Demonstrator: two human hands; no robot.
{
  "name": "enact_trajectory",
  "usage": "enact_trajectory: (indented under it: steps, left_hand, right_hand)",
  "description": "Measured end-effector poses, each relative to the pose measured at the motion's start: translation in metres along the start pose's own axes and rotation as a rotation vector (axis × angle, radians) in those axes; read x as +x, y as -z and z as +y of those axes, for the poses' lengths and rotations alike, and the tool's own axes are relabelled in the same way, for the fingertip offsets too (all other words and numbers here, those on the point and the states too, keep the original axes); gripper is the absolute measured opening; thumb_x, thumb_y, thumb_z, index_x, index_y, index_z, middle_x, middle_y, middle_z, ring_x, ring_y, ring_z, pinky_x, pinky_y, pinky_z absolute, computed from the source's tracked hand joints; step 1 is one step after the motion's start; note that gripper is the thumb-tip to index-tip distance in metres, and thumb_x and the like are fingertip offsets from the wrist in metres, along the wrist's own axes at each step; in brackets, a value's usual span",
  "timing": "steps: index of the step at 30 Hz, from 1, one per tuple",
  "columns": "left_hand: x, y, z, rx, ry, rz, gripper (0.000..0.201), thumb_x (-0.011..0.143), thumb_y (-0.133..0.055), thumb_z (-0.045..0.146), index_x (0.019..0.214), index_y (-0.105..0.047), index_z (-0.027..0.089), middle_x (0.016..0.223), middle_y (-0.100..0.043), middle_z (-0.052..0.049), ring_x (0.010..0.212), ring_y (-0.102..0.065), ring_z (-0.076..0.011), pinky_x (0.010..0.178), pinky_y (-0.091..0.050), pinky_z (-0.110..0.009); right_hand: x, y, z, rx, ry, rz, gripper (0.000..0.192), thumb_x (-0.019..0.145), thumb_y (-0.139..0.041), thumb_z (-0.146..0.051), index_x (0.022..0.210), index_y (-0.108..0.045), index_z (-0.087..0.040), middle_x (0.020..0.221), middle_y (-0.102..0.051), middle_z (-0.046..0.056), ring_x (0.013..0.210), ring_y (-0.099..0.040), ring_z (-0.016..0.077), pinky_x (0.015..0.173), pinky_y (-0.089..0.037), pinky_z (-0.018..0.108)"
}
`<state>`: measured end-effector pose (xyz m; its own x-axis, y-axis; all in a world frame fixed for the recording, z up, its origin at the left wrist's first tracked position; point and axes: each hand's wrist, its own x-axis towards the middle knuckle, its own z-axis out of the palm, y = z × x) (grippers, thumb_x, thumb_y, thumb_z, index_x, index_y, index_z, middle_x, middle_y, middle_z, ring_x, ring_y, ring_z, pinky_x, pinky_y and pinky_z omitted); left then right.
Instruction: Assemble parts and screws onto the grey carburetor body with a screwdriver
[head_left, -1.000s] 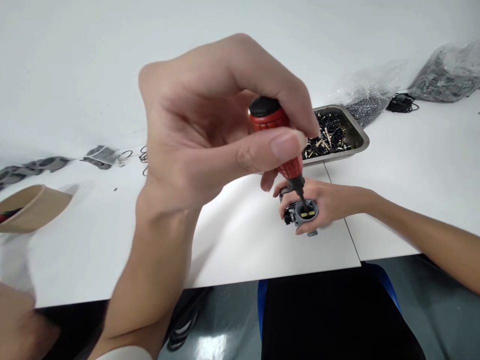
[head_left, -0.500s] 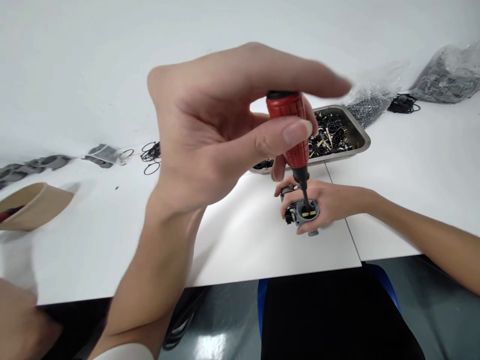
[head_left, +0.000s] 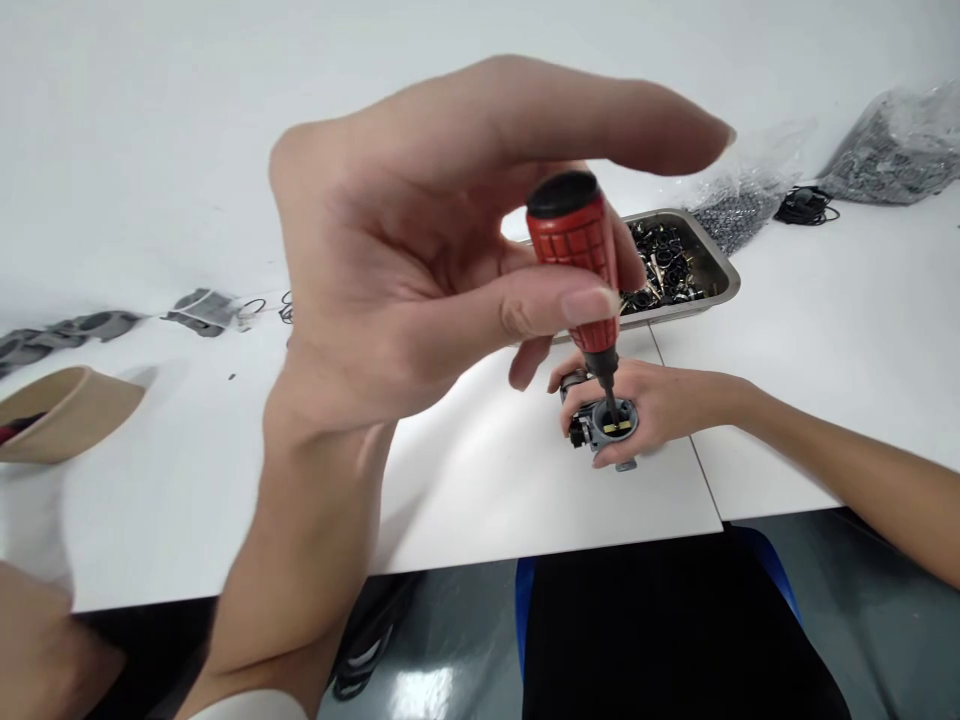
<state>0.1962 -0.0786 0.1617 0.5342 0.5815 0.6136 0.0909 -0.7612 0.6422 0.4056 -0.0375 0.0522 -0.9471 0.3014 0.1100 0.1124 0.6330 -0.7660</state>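
Screwdriver (head_left: 577, 265) being held nearly upright over a small grey part (head_left: 604, 425), tip down in its round opening.

Closest to the camera, the left hand (head_left: 420, 270) is pinching the red ribbed handle between thumb and middle fingers, while the forefinger is stretching out straight and loose above the black cap; the tool's long axis is running steeply down and slightly right to the part. Just beyond, the right hand (head_left: 660, 405) is lying on the white table (head_left: 480, 480), its fingers curling around the grey part and gripping it against the surface, directly under the shaft. Farther back, a metal tray (head_left: 716, 260) of dark small pieces is sitting behind the handle, with plastic bags (head_left: 892, 150) well apart at the far right and a paper cup (head_left: 67, 415) lying off to the left.
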Motion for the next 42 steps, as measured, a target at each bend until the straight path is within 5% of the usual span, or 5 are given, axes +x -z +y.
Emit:
enact_trajectory:
  steps: [15,21,25,29,42]
  left_hand:
    - [0.005,-0.003,0.013,-0.027,0.060,0.027,0.037,0.102,-0.052,0.051,0.109,-0.069,0.018,0.107,-0.072,0.001,0.074,-0.074,-0.0109,0.050,-0.062,-0.024]
    - [0.018,-0.009,0.018,0.018,-0.066,0.014,0.048,0.098,-0.050,0.063,0.086,-0.067,0.019,0.069,-0.062,0.002,0.063,-0.072,-0.0172,0.045,-0.061,-0.032]
    - [0.003,-0.002,0.009,0.047,-0.005,0.018,0.041,0.100,-0.049,0.059,0.108,-0.069,0.024,0.096,-0.071,0.005,0.116,-0.073,-0.0256,0.089,-0.070,-0.042]
    - [-0.008,0.005,-0.001,0.019,0.055,-0.013,0.053,0.098,-0.046,0.066,0.132,-0.062,0.029,0.118,-0.070,0.002,0.137,-0.059,-0.0328,0.093,-0.070,-0.043]
    - [0.001,-0.002,0.010,-0.048,0.023,0.019,0.039,0.101,-0.052,0.054,0.126,-0.065,0.026,0.125,-0.069,0.001,0.097,-0.077,-0.0182,0.067,-0.070,-0.027]
  right_hand:
    - [0.000,0.000,-0.001,-0.014,0.006,-0.001,0.031,0.084,-0.080,-0.036,0.111,-0.070,-0.025,0.135,-0.051,0.007,0.124,-0.051,0.0252,0.107,-0.048,0.041]
    - [0.001,0.001,-0.001,0.016,-0.003,-0.014,0.031,0.084,-0.079,-0.038,0.111,-0.070,-0.024,0.132,-0.054,0.008,0.112,-0.056,0.0231,0.100,-0.051,0.041]
    - [0.002,0.002,-0.004,0.031,-0.033,-0.032,0.032,0.085,-0.078,-0.041,0.111,-0.069,-0.023,0.132,-0.054,0.008,0.111,-0.057,0.0224,0.098,-0.052,0.040]
    - [0.001,0.001,-0.003,-0.004,-0.010,-0.006,0.032,0.083,-0.080,-0.038,0.110,-0.070,-0.024,0.131,-0.054,0.008,0.115,-0.055,0.0234,0.101,-0.051,0.040]
    - [0.001,0.002,-0.004,0.010,-0.017,-0.014,0.032,0.084,-0.080,-0.037,0.111,-0.070,-0.024,0.131,-0.053,0.007,0.113,-0.056,0.0226,0.101,-0.051,0.040]
